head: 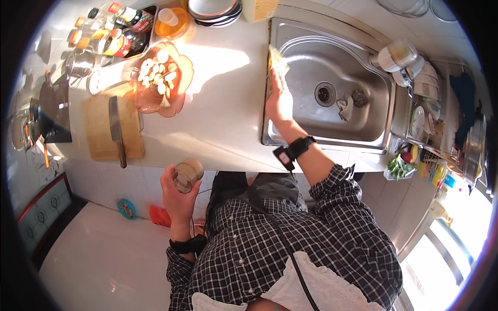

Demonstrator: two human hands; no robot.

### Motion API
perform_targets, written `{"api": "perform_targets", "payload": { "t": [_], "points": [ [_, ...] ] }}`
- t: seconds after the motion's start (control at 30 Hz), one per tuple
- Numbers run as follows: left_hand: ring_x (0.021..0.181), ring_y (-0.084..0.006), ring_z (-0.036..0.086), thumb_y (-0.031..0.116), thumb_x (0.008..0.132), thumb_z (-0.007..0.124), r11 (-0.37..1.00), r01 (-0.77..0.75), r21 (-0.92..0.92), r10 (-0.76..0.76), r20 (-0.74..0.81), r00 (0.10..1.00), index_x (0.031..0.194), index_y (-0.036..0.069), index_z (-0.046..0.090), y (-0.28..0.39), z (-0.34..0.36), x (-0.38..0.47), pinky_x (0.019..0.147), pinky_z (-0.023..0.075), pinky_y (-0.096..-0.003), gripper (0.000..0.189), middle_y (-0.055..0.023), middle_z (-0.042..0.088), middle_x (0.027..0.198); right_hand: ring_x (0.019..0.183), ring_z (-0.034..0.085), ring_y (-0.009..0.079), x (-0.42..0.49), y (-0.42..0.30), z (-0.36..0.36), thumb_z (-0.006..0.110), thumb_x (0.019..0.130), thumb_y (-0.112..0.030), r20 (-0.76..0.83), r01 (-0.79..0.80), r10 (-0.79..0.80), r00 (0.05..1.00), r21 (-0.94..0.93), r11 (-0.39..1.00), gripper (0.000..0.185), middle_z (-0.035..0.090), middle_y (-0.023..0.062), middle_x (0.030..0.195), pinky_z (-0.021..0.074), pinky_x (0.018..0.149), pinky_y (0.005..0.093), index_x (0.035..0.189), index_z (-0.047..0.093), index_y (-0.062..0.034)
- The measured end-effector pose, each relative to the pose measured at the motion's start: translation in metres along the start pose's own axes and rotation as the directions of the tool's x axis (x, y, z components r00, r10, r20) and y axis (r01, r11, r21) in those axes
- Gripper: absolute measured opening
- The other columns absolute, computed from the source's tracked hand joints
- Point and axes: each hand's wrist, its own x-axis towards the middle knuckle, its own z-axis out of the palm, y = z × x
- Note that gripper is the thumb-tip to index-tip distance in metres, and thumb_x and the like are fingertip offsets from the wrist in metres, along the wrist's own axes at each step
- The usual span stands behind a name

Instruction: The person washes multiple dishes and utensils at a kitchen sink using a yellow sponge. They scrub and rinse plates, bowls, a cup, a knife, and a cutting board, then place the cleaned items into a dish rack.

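Observation:
My left hand (pixel 179 198) holds a small clear cup or jar (pixel 189 173) just off the counter's front edge, fingers wrapped round its side. Over the sink's left rim, my right hand (pixel 280 99) is stretched out with a yellowish cloth (pixel 277 62) under its fingers. The stainless steel sink (pixel 350 140) holds a grey rag (pixel 345 107) and a steel wool scourer (pixel 358 98) beside its drain (pixel 325 94). A knife (pixel 115 120) lies on a wooden cutting board (pixel 93 128). Next to the board, a pink petal-edged bowl (pixel 177 99) holds pale peeled pieces.
Sauce bottles (pixel 116 42) stand in a dark tray at the back left. Beside them are an orange-lidded container (pixel 171 24) and stacked bowls (pixel 215 13). A dish rack with bowls (pixel 426 83) stands right of the sink, near a tap (pixel 406 76) and leafy greens (pixel 400 168).

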Motion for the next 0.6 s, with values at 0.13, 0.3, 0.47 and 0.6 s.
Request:
{"api": "perform_targets", "payload": {
  "t": [0.13, 0.3, 0.47, 0.6],
  "points": [
    [0.121, -0.033, 0.062, 0.017, 0.075, 0.092, 0.997, -0.068, 0.037, 0.066, 0.039, 0.997, 0.146, 0.009, 0.049, 0.026, 0.014, 0.013, 0.101, 0.0533, -0.0423, 0.084, -0.0144, 0.056, 0.136, 0.137, 0.053, 0.0454, -0.074, -0.012, -0.04, 0.048, 0.083, 0.012, 0.187, 0.05, -0.042, 0.981, -0.038, 0.998, 0.073, 0.051, 0.0253, 0.152, 0.0464, 0.114, 0.0471, 0.154, 0.047, -0.0048],
    [0.12, -0.0342, 0.064, 0.022, 0.074, 0.093, 0.958, -0.278, 0.072, 0.274, 0.059, 0.96, 0.146, 0.009, 0.05, 0.064, 0.038, 0.061, 0.096, 0.0559, -0.0441, 0.084, -0.0146, 0.058, 0.135, 0.143, 0.05, 0.0308, -0.118, -0.009, -0.074, 0.055, 0.085, 0.006, 0.34, 0.208, -0.148, 0.929, -0.148, 0.967, 0.068, 0.057, 0.0124, 0.15, 0.0363, 0.122, 0.0513, 0.15, 0.055, -0.0157],
    [0.11, -0.0367, 0.068, 0.028, 0.075, 0.092, 0.848, -0.514, 0.131, 0.523, -0.047, 0.851, 0.146, 0.008, 0.048, 0.107, 0.084, 0.141, 0.089, 0.0579, -0.0446, 0.086, -0.0162, 0.06, 0.13, 0.133, 0.058, 0.0274, -0.132, 0.014, -0.122, 0.058, 0.083, 0.003, 0.411, 0.352, -0.283, 0.867, -0.102, 0.93, 0.051, 0.068, 0.0074, 0.133, 0.0421, 0.117, 0.0507, 0.13, 0.069, -0.0142],
    [0.109, -0.037, 0.068, 0.025, 0.085, 0.082, 0.873, -0.451, 0.188, 0.467, -0.051, 0.883, 0.15, 0.016, 0.044, 0.138, 0.119, 0.209, 0.087, 0.058, -0.0461, 0.076, -0.0175, 0.058, 0.128, 0.108, 0.064, 0.0318, -0.125, 0.051, -0.166, 0.062, 0.072, 0.003, 0.337, 0.334, -0.244, 0.909, -0.239, 0.912, 0.039, 0.068, 0.0066, 0.109, 0.0504, 0.095, 0.0477, 0.106, 0.073, -0.0112]
  ]
}}
